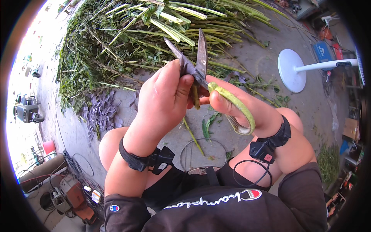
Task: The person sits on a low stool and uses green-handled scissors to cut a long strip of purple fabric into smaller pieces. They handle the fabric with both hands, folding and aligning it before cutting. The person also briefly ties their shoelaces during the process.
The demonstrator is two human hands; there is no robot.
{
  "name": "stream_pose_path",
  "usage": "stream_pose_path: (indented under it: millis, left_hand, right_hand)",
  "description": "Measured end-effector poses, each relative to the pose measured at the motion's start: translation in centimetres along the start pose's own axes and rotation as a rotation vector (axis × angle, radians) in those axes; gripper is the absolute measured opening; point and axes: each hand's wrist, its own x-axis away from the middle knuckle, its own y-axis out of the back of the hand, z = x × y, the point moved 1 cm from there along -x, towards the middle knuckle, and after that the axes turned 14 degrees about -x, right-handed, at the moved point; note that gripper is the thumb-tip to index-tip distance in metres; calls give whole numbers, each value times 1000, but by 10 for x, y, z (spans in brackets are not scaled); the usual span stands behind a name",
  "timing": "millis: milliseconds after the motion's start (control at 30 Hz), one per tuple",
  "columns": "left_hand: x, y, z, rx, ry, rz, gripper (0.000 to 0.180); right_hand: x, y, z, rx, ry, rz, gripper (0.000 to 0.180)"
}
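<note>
My right hand is closed round the yellow-green handles of a pair of garden shears. The worn metal blades point away from me and stand apart. My left hand is closed, pinching a grey-purple cloth-like strip that lies against the shears near the base of the blades. Whether the strip passes between the blades I cannot tell. Just beyond both hands lies a big heap of cut leafy stems, the pale cut ends of many facing right.
More grey-purple strips lie heaped at the left. A loose stem and leaves are on the concrete floor between my knees. At the right stands a white round-based stand; at lower left are cables and a reddish machine.
</note>
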Motion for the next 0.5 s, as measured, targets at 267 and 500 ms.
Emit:
stream_pose_path:
  millis: [267, 500]
  left_hand:
    - [-3, 0, 2, -364, -222, -260, 24]
    - [5, -8, 5, 97, 35, -344, 21]
  right_hand:
    - [-3, 7, -8, -53, 157, 69, 65]
    - [-20, -9, -9, -107, 253, -27, 51]
